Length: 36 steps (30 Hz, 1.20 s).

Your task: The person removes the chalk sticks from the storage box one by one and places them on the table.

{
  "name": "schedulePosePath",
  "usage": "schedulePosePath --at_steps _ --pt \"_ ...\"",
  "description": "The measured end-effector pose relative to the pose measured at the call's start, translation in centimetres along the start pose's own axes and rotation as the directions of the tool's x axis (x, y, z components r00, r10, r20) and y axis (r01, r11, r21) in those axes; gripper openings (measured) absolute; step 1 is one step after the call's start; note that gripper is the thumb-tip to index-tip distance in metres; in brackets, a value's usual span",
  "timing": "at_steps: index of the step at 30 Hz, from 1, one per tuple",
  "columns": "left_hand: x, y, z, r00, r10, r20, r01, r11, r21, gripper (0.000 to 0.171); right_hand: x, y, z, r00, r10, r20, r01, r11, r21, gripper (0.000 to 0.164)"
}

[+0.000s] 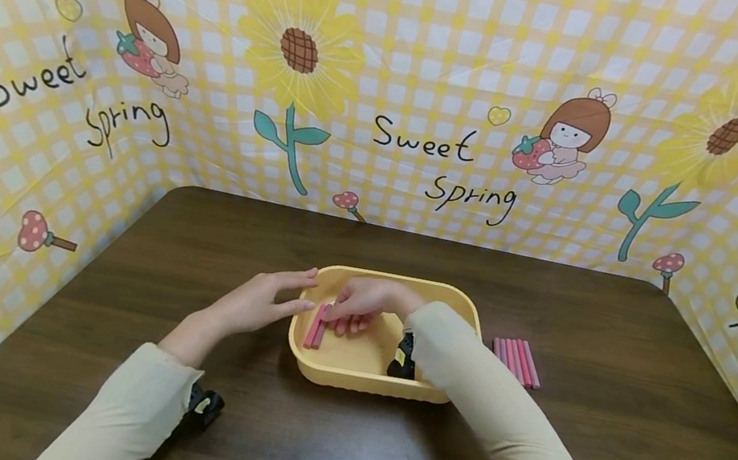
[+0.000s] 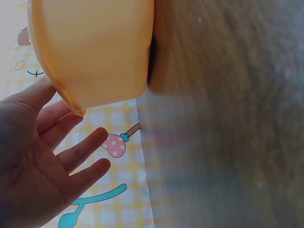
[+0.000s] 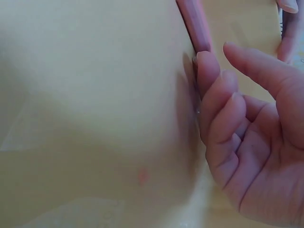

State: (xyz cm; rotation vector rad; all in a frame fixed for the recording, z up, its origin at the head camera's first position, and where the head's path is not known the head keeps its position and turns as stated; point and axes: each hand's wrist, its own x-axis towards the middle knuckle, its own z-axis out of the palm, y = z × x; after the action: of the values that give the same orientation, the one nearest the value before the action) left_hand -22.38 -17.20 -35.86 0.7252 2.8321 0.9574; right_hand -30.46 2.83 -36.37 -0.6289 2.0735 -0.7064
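Inside a yellow plastic basin [image 1: 344, 379], two slim pink sticks [image 1: 313, 328] lie side by side near its left end. Reaching into the basin, my right hand [image 1: 360, 302] has its index fingertip at the end of a stick [image 3: 195, 26]. Its thumb stands apart from the bent fingers in the right wrist view. My left hand [image 1: 258, 301] touches the basin's left rim with thumb and fingertips; the left wrist view shows its other fingers [image 2: 85, 151] spread loosely beyond the rim [image 2: 52, 88].
Several more pink and purplish sticks [image 1: 516, 360] lie in a row on the table just right of the basin, close to the right forearm. The brown wooden table [image 1: 111, 284] is backed by a yellow checked cloth [image 1: 415, 42] on three sides.
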Motion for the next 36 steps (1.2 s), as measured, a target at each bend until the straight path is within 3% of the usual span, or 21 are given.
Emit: schedulePosePath --at_steps 24,36 --pt "0.02 0.04 -0.06 1.0 -0.019 0.012 0.019 1.0 0.006 0.052 0.49 -0.53 0.96 0.992 0.027 -0.122 -0.028 1.0 -0.012 0.037" --pt "0.07 0.05 0.07 1.0 -0.007 -0.004 0.007 1.0 -0.005 0.051 0.45 -0.61 0.68 0.994 0.044 -0.102 -0.048 0.998 -0.045 0.037"
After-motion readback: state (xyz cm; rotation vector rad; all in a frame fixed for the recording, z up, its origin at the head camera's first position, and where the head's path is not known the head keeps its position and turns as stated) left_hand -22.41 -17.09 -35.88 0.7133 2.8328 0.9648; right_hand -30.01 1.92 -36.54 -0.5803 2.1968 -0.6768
